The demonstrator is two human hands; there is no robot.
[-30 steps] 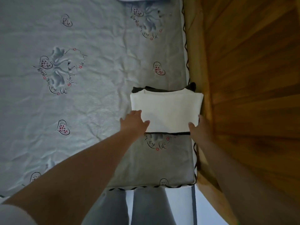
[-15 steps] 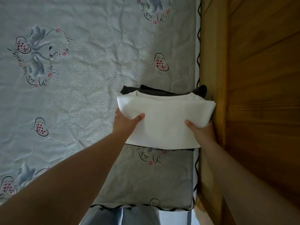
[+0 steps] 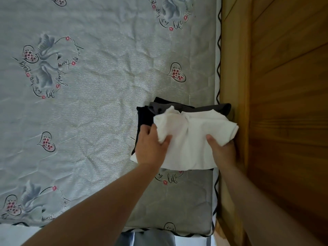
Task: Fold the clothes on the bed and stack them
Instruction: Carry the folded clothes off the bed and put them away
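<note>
Since a second ago, both hands have gone from resting flat at the white garment's near edge to clutching it. Left hand (image 3: 150, 146) and right hand (image 3: 221, 150) each keep a closed grip, thumbs on top, on the bunched white garment (image 3: 188, 139), which sits over the dark folded clothes (image 3: 177, 107) on the bed (image 3: 106, 103), beside the wooden frame (image 3: 234, 68). Stacking seems underway; next it likely needs smoothing flat and squaring on the pile.

White folded cloth garment (image 3: 191, 139) lay flat and square on dark stack (image 3: 143, 118) a second ago; got lifted, bunched, rumpled at top. Left hand (image 3: 150, 146) went from resting flat on corner to gripping left edge. Right hand (image 3: 221, 150) closed on right edge. More of dark stack's left side got exposed.
</note>
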